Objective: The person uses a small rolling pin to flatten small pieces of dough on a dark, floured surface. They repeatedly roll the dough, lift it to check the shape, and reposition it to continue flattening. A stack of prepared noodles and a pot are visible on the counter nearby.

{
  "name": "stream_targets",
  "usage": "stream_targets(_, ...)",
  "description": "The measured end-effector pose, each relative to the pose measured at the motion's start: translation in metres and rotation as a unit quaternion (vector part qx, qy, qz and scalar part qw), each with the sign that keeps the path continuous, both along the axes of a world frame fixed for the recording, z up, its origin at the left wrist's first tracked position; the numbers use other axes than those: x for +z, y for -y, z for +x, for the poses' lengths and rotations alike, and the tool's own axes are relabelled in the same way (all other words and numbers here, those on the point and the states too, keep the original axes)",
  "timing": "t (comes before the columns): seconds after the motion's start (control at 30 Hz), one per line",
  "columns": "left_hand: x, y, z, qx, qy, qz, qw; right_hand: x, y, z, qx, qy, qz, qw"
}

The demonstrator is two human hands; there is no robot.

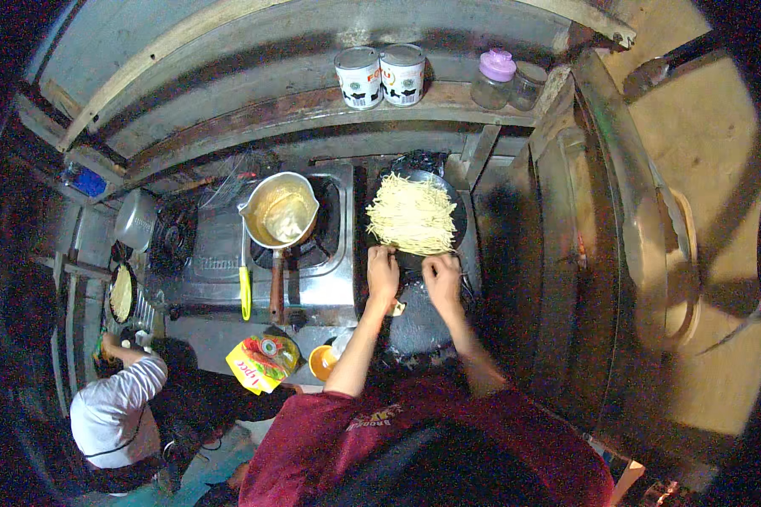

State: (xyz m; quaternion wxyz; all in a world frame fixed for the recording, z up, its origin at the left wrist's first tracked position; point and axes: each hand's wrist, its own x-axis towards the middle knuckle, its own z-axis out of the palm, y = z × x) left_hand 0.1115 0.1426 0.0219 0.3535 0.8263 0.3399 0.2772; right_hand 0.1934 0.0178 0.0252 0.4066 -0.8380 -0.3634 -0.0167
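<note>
A thick layer of thin pale-yellow strips [412, 215] covers most of a dark round pan [460, 211] in front of me. My left hand [383, 276] is at the near left edge of the strips, its fingers curled together; what they grip is hidden. My right hand [442, 279] is just to its right, by the near edge of the pan, also with curled fingers. It is slightly blurred, and I cannot make out what is in it. Between my forearms lies a dark flat surface [416, 328] with pale specks. A small pale piece [396, 309] sits beside my left wrist.
Left of the pan, a saucepan [279, 198] stands on a steel gas stove [216, 275] beside a yellow-green-handled utensil [245, 293]. Nearer are a yellow pouch [262, 363] and orange cup [322, 362]. Cans [359, 78] and jars [494, 80] line the shelf. Another person [114, 414] works at far left.
</note>
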Motion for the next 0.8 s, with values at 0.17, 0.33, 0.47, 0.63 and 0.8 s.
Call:
stream_targets(0.17,0.009,0.045,-0.058,-0.022,-0.035,-0.074,0.996,0.003,0.017,-0.057,0.184,-0.084,0.004,0.979)
stream_targets(0.33,-0.019,0.063,-0.083,-0.074,-0.051,-0.003,0.996,-0.010,0.016,-0.078,0.198,-0.116,-0.063,0.971)
stream_targets(0.47,-0.009,0.071,-0.084,-0.083,-0.086,0.057,0.991,-0.010,0.022,-0.078,0.175,-0.113,-0.022,0.978)
stream_targets(0.63,-0.007,0.074,-0.082,-0.056,-0.102,0.096,0.989,-0.010,0.030,-0.070,0.166,-0.122,0.067,0.976)
stream_targets(0.8,-0.010,0.074,-0.083,0.001,-0.041,0.034,0.999,0.009,0.040,-0.052,0.048,-0.349,0.191,0.916)
